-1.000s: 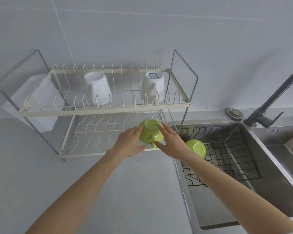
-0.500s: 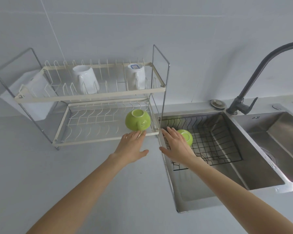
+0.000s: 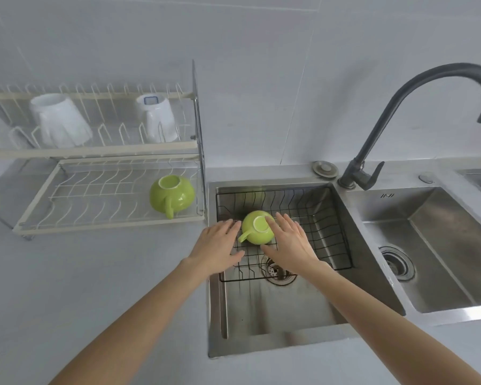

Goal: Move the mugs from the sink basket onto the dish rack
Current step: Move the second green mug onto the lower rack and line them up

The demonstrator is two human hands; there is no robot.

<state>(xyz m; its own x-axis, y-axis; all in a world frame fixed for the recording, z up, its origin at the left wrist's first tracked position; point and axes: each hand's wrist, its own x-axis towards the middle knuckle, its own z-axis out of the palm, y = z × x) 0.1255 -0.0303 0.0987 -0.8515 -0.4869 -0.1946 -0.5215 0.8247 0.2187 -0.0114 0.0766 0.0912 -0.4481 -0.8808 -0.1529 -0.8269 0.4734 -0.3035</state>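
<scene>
An upside-down green mug [image 3: 257,227] lies in the black wire sink basket [image 3: 320,226], handle pointing left. My left hand [image 3: 218,245] is just left of it by the handle, fingers straight. On the mug's right side is my right hand [image 3: 289,243], fingers straight, fingertips touching or nearly touching the mug. A second green mug [image 3: 172,196] sits upside down at the right end of the dish rack's lower shelf [image 3: 95,218]. Two white mugs [image 3: 59,120] [image 3: 159,118] stand upside down on the upper shelf.
The steel sink [image 3: 275,309] holds the basket, with a drain [image 3: 278,270] under it. A dark faucet [image 3: 400,112] arches at the right over a second basin [image 3: 433,245]. Grey counter [image 3: 81,287] spreads on the left, below the rack.
Both hands left the green mug on the rack's lower shelf and moved right and down to either side of the green mug in the basket. The view shifted right.
</scene>
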